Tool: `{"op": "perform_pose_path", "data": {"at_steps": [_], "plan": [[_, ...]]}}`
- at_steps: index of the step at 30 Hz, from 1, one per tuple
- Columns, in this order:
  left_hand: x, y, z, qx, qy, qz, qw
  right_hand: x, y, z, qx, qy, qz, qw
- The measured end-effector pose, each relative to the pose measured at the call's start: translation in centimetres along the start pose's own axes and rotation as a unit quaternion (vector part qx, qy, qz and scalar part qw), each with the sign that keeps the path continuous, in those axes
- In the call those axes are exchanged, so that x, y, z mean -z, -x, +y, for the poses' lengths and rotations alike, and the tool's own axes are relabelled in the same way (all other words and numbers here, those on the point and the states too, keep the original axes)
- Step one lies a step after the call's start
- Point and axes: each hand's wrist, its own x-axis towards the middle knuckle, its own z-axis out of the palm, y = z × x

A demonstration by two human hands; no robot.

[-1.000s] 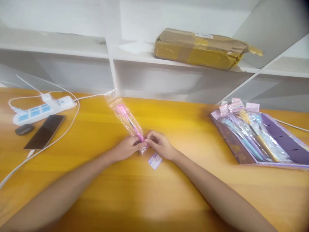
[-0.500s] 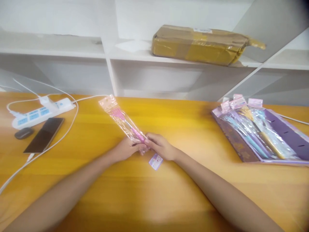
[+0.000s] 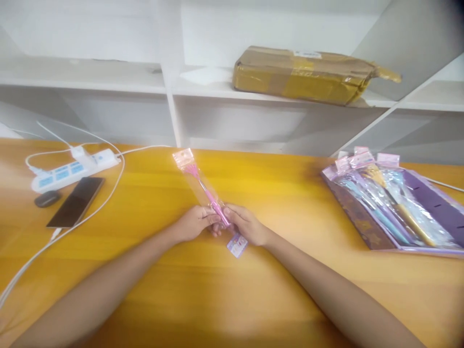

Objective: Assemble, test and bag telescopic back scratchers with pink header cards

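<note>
A pink wand-like item in a clear plastic sleeve (image 3: 207, 189) slants over the middle of the wooden table (image 3: 195, 295), its pink-headed end pointing up and left. My left hand (image 3: 197, 222) pinches the sleeve's lower left side. On the opposite side, my right hand (image 3: 246, 224) grips the same lower end, thumb on top. A small purple-and-white card (image 3: 237, 245) shows just below my right hand; whether it is attached to the sleeve I cannot tell.
At the right, a purple box (image 3: 435, 205) holds several similar wrapped items (image 3: 395, 208). A white power strip (image 3: 60, 176), a black phone (image 3: 76, 202), a small black case (image 3: 48, 198) and white cables occupy the left. A taped parcel (image 3: 300, 77) sits on the shelf behind.
The wrapped pink item has turned more upright, its top end moving right, and more of its handle shows between my hands. The whole view has shifted slightly. Both hands keep their hold.
</note>
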Motion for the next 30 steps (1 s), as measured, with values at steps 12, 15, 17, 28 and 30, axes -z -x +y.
{"op": "perform_pose_path", "data": {"at_steps": [12, 15, 17, 28, 30], "plan": [[-0.2, 0.4, 0.8, -0.008, -0.049, -0.004, 0.999, 0.0, -0.1, 0.3, -0.009, -0.027, 0.023, 0.999], [-0.2, 0.4, 0.8, -0.011, -0.062, -0.013, 0.998, 0.2, 0.0, 0.1, -0.03, 0.011, 0.016, 0.999], [-0.2, 0.3, 0.7, -0.014, -0.066, -0.016, 0.998, 0.4, 0.0, -0.1, -0.039, 0.023, 0.004, 0.999], [0.1, 0.2, 0.3, -0.024, -0.074, -0.017, 0.997, 0.5, 0.0, 0.7, -0.016, 0.017, -0.011, 1.0], [0.2, 0.2, 0.1, -0.019, -0.086, -0.013, 0.996, 0.7, 0.1, 1.0, 0.002, 0.072, 0.011, 0.997]]}}
